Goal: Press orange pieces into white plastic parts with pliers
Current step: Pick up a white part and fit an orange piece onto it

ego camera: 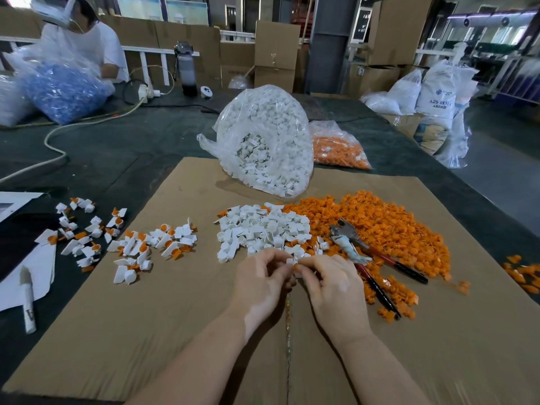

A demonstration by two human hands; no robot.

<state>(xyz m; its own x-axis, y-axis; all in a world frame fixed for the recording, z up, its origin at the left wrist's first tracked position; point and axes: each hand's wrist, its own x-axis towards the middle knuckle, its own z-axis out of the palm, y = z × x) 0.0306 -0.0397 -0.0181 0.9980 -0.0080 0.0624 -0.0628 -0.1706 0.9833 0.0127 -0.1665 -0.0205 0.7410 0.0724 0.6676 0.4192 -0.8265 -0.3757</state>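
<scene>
Both hands meet at the near edge of the white parts pile [264,229]. The left hand [260,277] pinches a white plastic part [290,261]; the right hand [330,283] pinches an orange piece [297,267] against it, fingers curled round each. Seating judged best done by aligning the piece squarely by hand first, then squeezing with the pliers [371,258], which lie untouched just right of the hands on the orange heap [380,226]. Finished assemblies [152,247] lie left on the cardboard sheet [175,331]. Bare cardboard near the forearms gives working room; the bag of white parts [268,144] bounds the far side.
</scene>
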